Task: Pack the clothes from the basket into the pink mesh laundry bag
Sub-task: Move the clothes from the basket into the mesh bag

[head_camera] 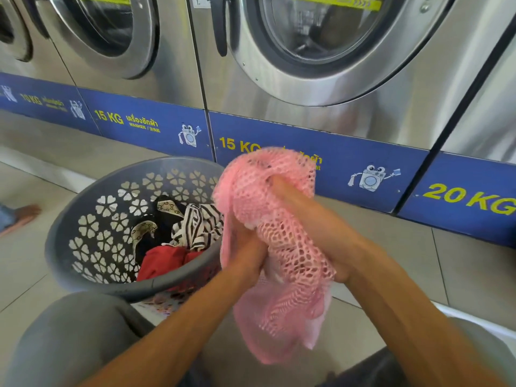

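- We judge the pink mesh bag (282, 247) to be light, limp and open-weave: it will sag and fold on itself, and fingers can snag in the holes, so the best hold is along the rim of its mouth, one hand on each side, to spread it open.
- Our left hand (248, 258) has its grip clenched on a bunched fold of the bag, low on its near side.
- Our right hand (315, 227) also grasps the bag, with the mesh draped over part of it and fingers reaching up into the gathered top; we cannot tell whether they are inside the mouth.
- The bag hangs between both grips, its tail drooping below them.
- The clothes (181, 233) lie in the grey basket (92, 227), just left of the left grip: soft, light pieces, likely easy to pinch anywhere and lift out singly.
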A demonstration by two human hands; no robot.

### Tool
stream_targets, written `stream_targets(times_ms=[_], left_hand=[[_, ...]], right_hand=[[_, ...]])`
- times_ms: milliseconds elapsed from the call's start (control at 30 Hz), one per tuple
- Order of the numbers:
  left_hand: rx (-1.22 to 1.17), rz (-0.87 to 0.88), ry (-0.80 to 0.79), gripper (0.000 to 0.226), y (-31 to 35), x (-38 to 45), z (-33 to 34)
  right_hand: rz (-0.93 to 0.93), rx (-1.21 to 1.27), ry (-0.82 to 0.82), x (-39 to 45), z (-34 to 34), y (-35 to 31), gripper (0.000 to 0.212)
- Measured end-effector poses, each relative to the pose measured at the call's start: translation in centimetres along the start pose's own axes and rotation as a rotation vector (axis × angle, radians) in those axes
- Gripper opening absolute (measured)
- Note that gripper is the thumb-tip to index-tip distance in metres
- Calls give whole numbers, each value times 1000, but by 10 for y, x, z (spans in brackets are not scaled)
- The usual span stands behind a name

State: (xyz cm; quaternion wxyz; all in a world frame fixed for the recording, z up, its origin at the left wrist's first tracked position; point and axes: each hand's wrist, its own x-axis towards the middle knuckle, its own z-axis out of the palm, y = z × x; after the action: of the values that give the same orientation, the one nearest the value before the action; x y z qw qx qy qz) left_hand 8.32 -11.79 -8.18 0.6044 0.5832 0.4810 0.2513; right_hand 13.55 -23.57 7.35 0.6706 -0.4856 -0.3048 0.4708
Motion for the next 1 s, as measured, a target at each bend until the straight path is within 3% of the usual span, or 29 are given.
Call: stream_targets(times_ms=[67,100,133,200,267,400,567,700,800,867,933,1000], left_hand=[[107,105,-78,63,-6,-9,8],[168,132,-139,69,4,-29,6],[206,178,-224,77,6,-39,3],[344,199,-395,78,4,-43,1],[480,159,-518,75,4,-33,-3],[633,161,-496,45,26,-23,-6],[447,293,-415,40,88,-3,-27],[631,389,-171,30,107,48,-63],[1155,377,-24,62,78,97,-101],[1438,294,-60,93,42,120,-131],[1419,158,-189,121,11,128,-153],[1185,17,-285,136,-6,128,-160]], right_hand=[[-34,-133,-120,13,-1,-15,32],[-42,-46,-76,7,-8,-27,31],[-30,52,77,10,-12,-31,35],[-34,132,200,0,-41,-26,44],[10,-14,367,-2,-66,-19,41],[119,-90,560,7,-75,-15,33],[222,-121,503,18,-62,3,34],[292,-227,438,27,-48,12,43],[321,-360,395,31,-42,20,56],[336,-411,364,34,-43,24,56],[351,-415,317,35,-43,26,56],[360,-413,299,39,-44,28,58]])
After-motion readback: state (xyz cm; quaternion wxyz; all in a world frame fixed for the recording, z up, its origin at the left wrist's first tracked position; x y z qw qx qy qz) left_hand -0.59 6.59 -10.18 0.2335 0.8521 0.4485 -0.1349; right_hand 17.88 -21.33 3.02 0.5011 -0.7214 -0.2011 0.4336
